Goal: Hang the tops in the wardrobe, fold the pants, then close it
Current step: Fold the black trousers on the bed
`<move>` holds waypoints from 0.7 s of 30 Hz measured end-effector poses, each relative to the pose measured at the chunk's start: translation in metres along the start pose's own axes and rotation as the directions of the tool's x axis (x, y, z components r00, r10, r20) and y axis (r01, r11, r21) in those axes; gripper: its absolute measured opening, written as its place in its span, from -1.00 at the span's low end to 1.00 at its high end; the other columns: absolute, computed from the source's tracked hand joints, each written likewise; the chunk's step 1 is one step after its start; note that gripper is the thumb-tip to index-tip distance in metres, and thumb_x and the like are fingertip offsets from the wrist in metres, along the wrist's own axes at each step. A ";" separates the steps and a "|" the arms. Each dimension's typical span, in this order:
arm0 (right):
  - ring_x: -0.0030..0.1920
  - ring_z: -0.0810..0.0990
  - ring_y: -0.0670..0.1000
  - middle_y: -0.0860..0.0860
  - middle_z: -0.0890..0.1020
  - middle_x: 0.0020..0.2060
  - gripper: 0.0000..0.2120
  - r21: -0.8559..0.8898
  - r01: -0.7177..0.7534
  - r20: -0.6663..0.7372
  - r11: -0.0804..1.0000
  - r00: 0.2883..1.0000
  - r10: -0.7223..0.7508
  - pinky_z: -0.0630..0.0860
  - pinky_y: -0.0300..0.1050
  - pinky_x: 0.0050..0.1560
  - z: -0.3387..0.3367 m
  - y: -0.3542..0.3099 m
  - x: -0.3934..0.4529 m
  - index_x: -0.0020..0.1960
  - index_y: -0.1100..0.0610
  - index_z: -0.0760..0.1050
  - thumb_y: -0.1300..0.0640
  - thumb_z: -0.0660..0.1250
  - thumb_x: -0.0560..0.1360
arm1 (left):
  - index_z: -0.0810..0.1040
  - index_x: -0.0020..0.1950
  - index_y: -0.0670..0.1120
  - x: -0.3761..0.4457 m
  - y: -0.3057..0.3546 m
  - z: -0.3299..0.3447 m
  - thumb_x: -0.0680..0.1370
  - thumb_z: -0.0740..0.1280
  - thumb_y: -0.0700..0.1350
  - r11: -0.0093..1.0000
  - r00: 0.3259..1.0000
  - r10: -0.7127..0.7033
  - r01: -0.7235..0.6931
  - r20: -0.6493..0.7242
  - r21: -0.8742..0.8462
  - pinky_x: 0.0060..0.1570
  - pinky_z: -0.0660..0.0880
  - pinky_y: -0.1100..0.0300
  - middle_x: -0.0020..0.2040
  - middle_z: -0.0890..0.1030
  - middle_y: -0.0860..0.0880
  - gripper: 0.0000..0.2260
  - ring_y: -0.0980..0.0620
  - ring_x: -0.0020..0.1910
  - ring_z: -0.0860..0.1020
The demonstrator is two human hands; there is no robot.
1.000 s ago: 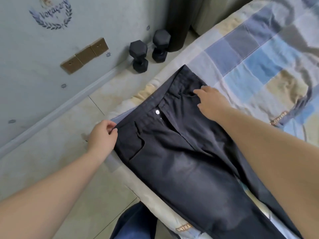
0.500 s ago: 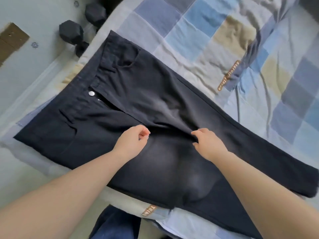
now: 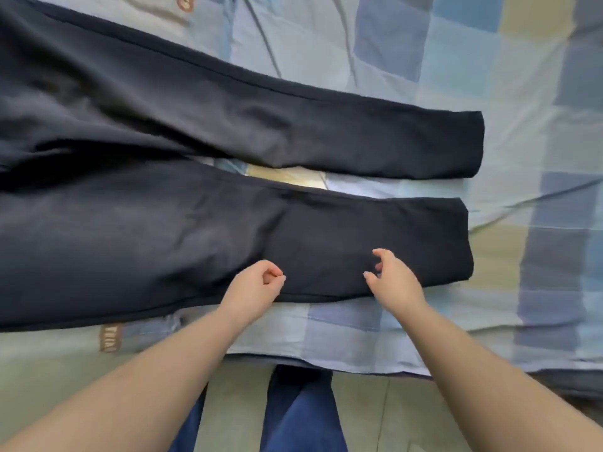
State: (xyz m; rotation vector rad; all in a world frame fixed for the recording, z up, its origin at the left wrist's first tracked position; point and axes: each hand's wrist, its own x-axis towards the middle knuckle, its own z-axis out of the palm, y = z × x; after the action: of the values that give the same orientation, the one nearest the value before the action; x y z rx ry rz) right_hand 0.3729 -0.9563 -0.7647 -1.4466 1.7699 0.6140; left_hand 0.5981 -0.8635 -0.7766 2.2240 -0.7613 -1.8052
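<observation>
Pants (image 3: 228, 230) lie flat; both hands hover loosely curled above.

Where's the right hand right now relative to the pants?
In the head view, the right hand is at the near edge of the nearer leg of the dark pants, close to its cuff, right of the left hand.

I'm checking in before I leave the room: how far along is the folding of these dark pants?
Done: the dark pants lie flat on the patchwork bedspread, both legs spread apart. In hand: the left hand and right hand sit over the near leg's edge, fingers curled, though whether they grip cloth is unclear. Left: no fold is made yet. No wardrobe or tops are in view.
</observation>
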 end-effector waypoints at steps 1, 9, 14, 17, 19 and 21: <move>0.18 0.50 0.08 0.06 0.50 0.22 -0.45 0.074 -0.054 -0.020 0.996 0.998 0.056 0.42 -0.06 0.08 0.003 0.022 0.000 0.48 0.02 0.18 0.05 0.27 0.54 | 0.49 -0.11 -0.04 -0.003 0.001 0.021 0.58 0.28 -0.06 0.979 0.992 -0.123 0.124 0.012 -0.161 -0.14 0.51 0.15 -0.13 0.65 0.00 -0.90 0.07 -0.17 0.62; 0.41 0.34 0.09 0.07 0.26 0.47 -0.15 0.761 -0.200 -0.136 0.618 0.881 0.453 0.31 -0.08 0.29 0.009 0.126 0.030 0.56 0.07 -0.11 0.11 0.38 0.49 | 0.41 0.17 -0.17 0.012 -0.002 0.127 0.58 0.31 0.01 0.504 0.852 -0.503 0.428 0.148 -0.750 0.13 0.50 0.06 0.09 0.55 -0.12 -0.70 -0.04 0.09 0.57; 0.07 0.57 -0.02 -0.07 0.58 0.03 -0.68 0.834 0.017 -0.217 0.552 0.929 0.301 0.47 -0.19 0.02 -0.001 0.149 0.052 0.20 0.07 0.43 0.12 0.39 0.48 | 0.44 0.19 -0.25 0.019 0.005 0.138 0.54 0.37 -0.13 0.378 0.905 -0.422 0.227 0.051 -0.898 0.19 0.49 0.05 0.16 0.56 -0.14 -0.70 -0.03 0.10 0.57; 0.04 0.50 -0.10 -0.03 0.49 0.10 -0.80 0.686 0.088 -0.281 0.722 0.948 0.152 0.43 -0.16 0.09 -0.008 0.152 0.057 -0.02 0.09 0.54 0.00 0.40 0.45 | 0.47 0.16 -0.26 0.020 0.011 0.143 0.54 0.37 -0.17 0.385 0.930 -0.361 0.220 0.073 -0.896 0.11 0.51 0.05 0.19 0.57 -0.16 -0.75 -0.06 0.12 0.58; 0.11 0.46 -0.15 -0.07 0.49 0.14 -0.85 0.596 0.228 -0.379 0.769 0.925 0.019 0.37 -0.21 0.15 -0.013 0.149 0.058 -0.05 0.07 0.60 0.01 0.39 0.46 | 0.48 0.14 -0.27 0.021 0.013 0.146 0.55 0.35 -0.17 0.404 0.932 -0.356 0.220 0.069 -0.888 0.09 0.51 0.05 0.19 0.57 -0.18 -0.77 -0.08 0.11 0.59; -0.18 0.49 -0.17 -0.12 0.55 -0.20 -0.81 0.599 0.275 -0.418 0.752 0.909 0.001 0.35 -0.21 -0.11 -0.019 0.143 0.052 -0.28 0.00 0.50 0.07 0.35 0.50 | 0.47 0.11 -0.26 0.022 0.011 0.150 0.57 0.33 -0.15 0.422 0.927 -0.370 0.222 0.057 -0.879 0.05 0.52 0.06 0.17 0.57 -0.19 -0.79 -0.07 0.05 0.61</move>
State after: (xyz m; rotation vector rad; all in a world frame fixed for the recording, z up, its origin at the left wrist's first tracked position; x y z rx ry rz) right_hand 0.2266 -0.9673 -0.8081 -1.2219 1.8780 -0.4016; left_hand 0.4553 -0.8574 -0.8277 1.7276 0.5955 -1.5445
